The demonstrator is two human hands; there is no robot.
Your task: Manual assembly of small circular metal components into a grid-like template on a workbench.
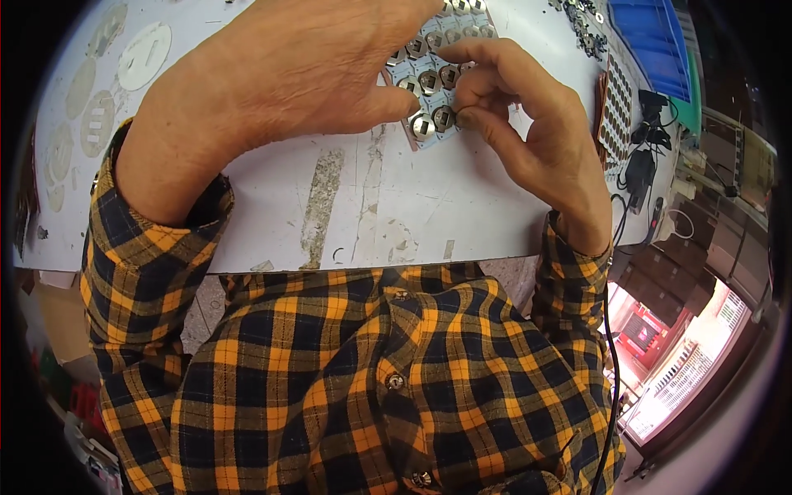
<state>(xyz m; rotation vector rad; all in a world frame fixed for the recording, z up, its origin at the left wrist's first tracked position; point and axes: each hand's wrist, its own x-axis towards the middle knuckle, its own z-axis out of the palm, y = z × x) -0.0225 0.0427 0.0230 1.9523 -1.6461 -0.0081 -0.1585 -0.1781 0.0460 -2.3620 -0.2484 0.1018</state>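
A light-blue circuit board panel (422,106) carries rows of round silver metal coin-cell holders and lies on the white table, its far end cut off by the upper edge. My left hand (305,74) reaches over its left side. The left thumb is stretched out, its tip at the panel's left edge; the other fingers run out of the picture. At the panel's right edge is my right hand (536,124), fingers curled, with thumb and fingertips close together beside the nearest holders. Whatever may be between those fingertips is hidden.
Loose small metal parts (580,29) lie at the far right near a blue plastic bin (652,41). Another panel of round parts (615,115) and a black adapter with cables (639,173) are along the right edge. Pale discs (144,56) lie at left on the table (462,206).
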